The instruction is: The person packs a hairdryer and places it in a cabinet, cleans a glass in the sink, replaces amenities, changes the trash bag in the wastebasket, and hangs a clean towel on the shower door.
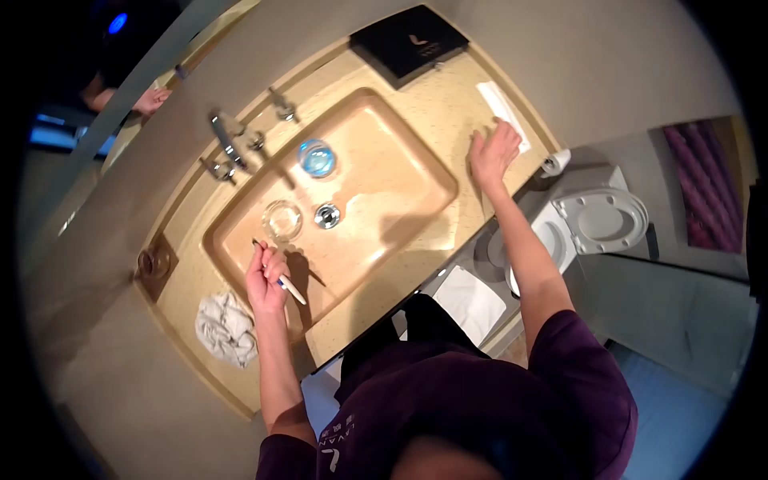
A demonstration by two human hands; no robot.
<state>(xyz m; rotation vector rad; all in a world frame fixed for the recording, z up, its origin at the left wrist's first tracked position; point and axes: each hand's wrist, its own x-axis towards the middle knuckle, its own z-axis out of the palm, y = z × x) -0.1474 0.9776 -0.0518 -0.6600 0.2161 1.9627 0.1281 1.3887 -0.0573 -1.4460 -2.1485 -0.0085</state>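
Held in the fingers of my left hand [268, 276] is a slim white stick [293, 290] with a blue mark, its exact kind unclear. It is over the left part of the sink basin [400, 172]. A clear glass [282, 221] stands in the basin just beyond this hand, and a glass with blue in it [317, 158] stands farther back. Between them and slightly to the right is the metal drain [326, 215]. On the right counter, my right hand [496, 154] has its fingers apart beside a narrow white strip [502, 112]; I cannot tell whether they touch.
A metal faucet [226, 140] with handles rises behind the basin. A black box [408, 44] lies on the far counter. At left are a crumpled white cloth [226, 328] and a glass item [155, 262]. A toilet [600, 220] and paper roll [556, 162] are at right.
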